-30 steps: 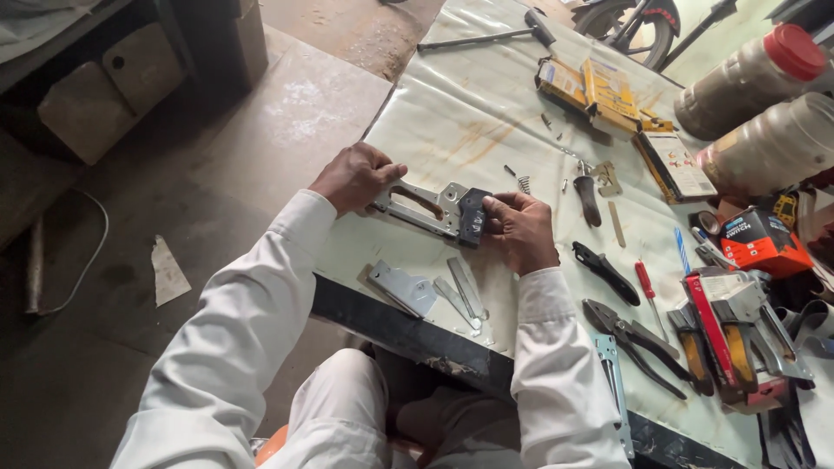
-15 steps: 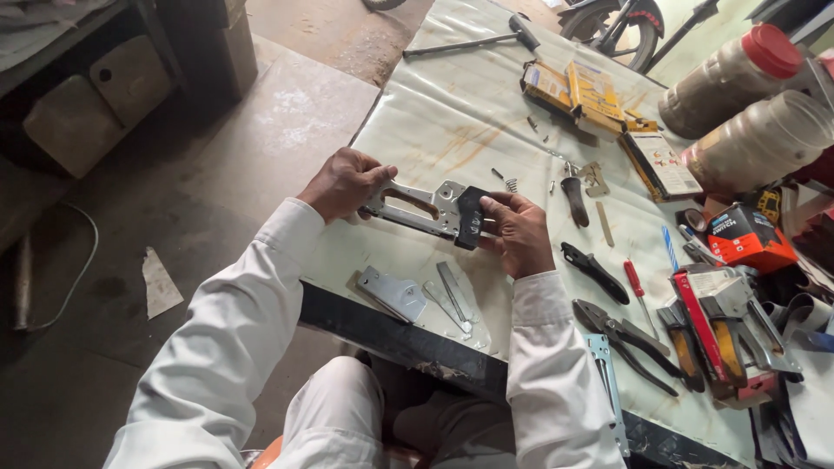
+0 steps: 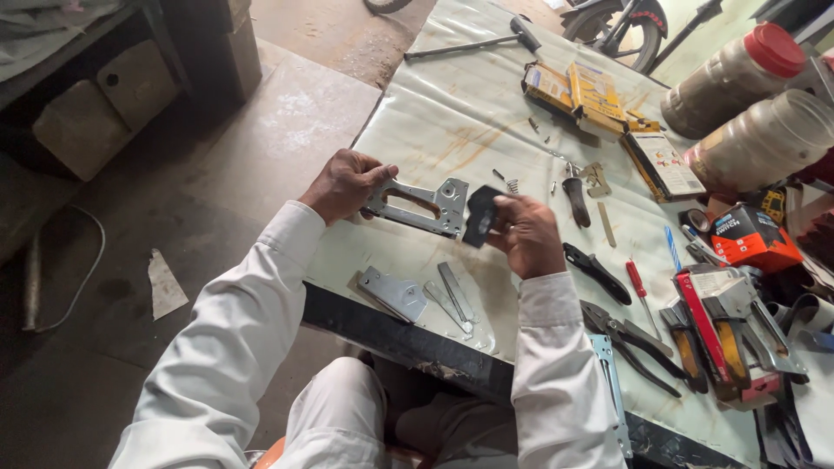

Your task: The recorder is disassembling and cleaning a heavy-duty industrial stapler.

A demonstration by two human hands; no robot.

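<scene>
A metal staple-gun frame is held just above a table covered with a pale plastic sheet, gripped at its handle end by the left hand, whose fingers are curled closed around the grey metal with the thumb laid along the top edge. A small black part is pinched between the thumb and fingertips of the right hand, and is held just beside the frame's front end; whether the two pieces touch cannot be told. Both arms are clad in white sleeves. On the sheet below the hands, a flat metal plate and two narrow metal strips are laid near the table's front edge. To the right of the right hand, a black-handled tool, a red-handled screwdriver and a pair of pliers are seen lying side by side. Farther back, yellow boxes and a hammer are spread on the sheet, while two plastic jars, one with a red lid, are lying on their sides at the far right.
</scene>
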